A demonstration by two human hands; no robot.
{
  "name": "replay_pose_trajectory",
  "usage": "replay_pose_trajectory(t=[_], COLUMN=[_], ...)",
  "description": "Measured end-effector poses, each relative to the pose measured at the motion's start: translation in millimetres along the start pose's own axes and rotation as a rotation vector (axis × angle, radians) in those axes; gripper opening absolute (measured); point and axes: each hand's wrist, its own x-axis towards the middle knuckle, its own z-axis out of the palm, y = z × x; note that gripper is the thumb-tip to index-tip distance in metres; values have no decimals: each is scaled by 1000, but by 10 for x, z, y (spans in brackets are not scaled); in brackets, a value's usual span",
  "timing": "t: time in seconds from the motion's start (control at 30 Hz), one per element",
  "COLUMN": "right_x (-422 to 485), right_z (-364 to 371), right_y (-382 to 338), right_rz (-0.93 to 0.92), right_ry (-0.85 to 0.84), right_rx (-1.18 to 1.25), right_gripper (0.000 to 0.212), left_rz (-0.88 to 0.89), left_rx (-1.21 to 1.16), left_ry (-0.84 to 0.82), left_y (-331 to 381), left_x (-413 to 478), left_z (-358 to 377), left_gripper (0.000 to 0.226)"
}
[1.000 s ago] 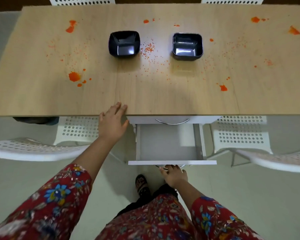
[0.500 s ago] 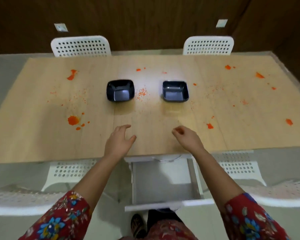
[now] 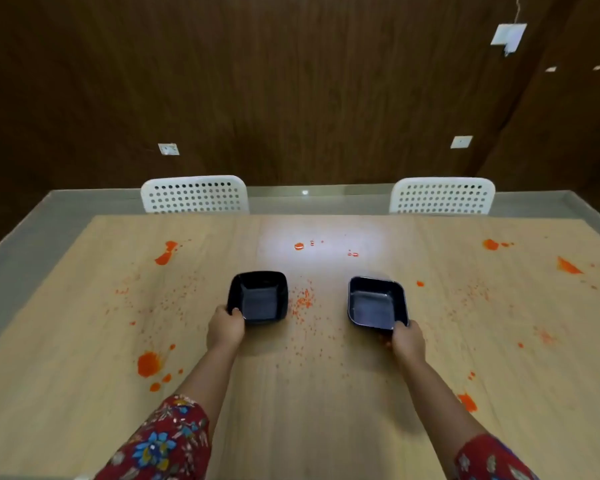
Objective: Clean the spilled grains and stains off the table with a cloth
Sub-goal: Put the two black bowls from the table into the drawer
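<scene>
Grains (image 3: 302,301) on worktop (image 3: 326,410): light, loose, prob. scatter. Left grip (image 3: 226,329) pinches left bowl (image 3: 258,299) near-corner rim, right grip (image 3: 407,339) right bowl (image 3: 374,303); both stiff, light.

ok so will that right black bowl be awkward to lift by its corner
Probably light: the right black bowl looks empty and shallow. Likely rigid, as its walls keep a crisp square shape. Its glossy surface may slip where the right hand grips only the near corner.
</scene>
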Motion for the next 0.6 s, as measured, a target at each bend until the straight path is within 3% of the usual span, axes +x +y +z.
replay_pose_trajectory(t=[0.1, 0.23, 0.3, 0.43, 0.6], right_x=[-173, -686, -969, -1419, -1758], right_z=[15, 3, 42, 131, 83], right_y=[-88, -379, -526, -599, -369], right_rz=[-14, -71, -85, -138, -219], right_ry=[-62, -259, -371, -498, -482], right_rx=[111, 275, 298, 264, 116], right_gripper=[23, 22, 25, 31, 35], left_rz=[9, 87, 161, 207, 202], left_rx=[-48, -131, -185, -411, -555], left_ry=[-11, 0, -79, -327, -415], left_y=[15, 112, 165, 169, -47], left_x=[80, 30, -219, -847, -1450], left_z=[63, 79, 57, -127, -400], left_gripper=[26, 32, 40, 41, 35])
